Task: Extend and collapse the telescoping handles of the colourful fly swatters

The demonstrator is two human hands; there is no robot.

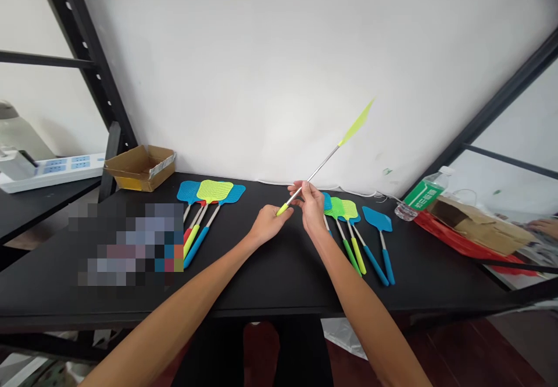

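My left hand [269, 223] is closed around the yellow-green handle of a fly swatter [323, 162]. Higher up its metal rod, my right hand [310, 203] grips with the fingertips. The swatter slants up to the right, its yellow-green head seen nearly edge-on against the wall. To the left on the black table lies a group of blue, yellow-green and red fly swatters [215, 191]. Right of my right hand lie several more, green, yellow-green and blue [337, 207], partly behind my hand. A single blue fly swatter [377, 218] lies just beyond them.
An open cardboard box [142, 169] stands at the table's back left, near a white power strip [72, 169]. A bottle with a green label [425, 193] lies tilted at the right, beside brown packaging [479, 224] on red plastic. Black metal posts frame both sides. Part of the left tabletop is pixelated.
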